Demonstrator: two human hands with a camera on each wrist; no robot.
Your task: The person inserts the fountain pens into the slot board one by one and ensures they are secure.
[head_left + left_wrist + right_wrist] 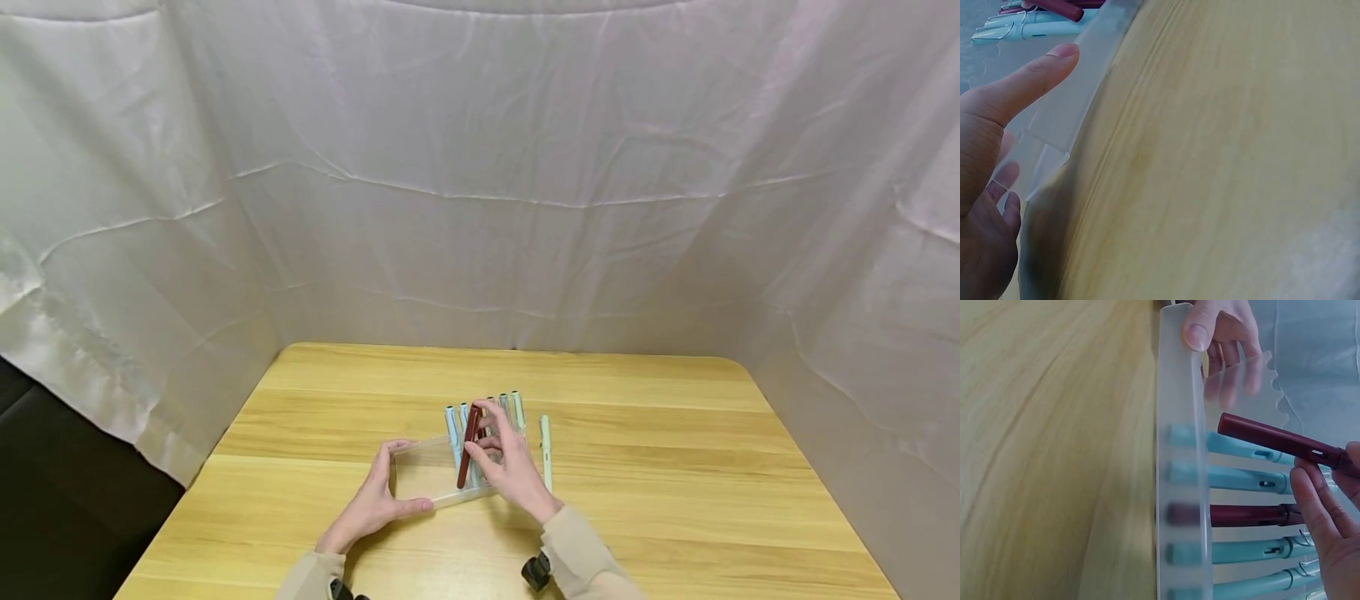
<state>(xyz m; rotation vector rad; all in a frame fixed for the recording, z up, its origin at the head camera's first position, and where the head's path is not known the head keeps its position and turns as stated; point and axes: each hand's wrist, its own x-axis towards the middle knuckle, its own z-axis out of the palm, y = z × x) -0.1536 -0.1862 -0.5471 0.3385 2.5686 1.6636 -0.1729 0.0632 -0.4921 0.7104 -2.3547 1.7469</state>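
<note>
My left hand (372, 502) holds the left end of a clear plastic pen box (1179, 375), its thumb along the front wall and the fingers at the end. My right hand (519, 473) pinches a dark red pen (1272, 437) between thumb and fingers, tilted above the box. Beneath it, several capped pens lie side by side in the box: light blue pens (1241, 479), another dark red pen (1244, 515) and teal-looking ones (1247, 552). In the head view the right hand hides part of this row.
A pale green pen (546, 450) lies on the wooden table (675, 475) just right of the box. Pale curtains (480, 250) hang behind the table and at both sides. Something black (67, 492) stands beyond the table's left edge.
</note>
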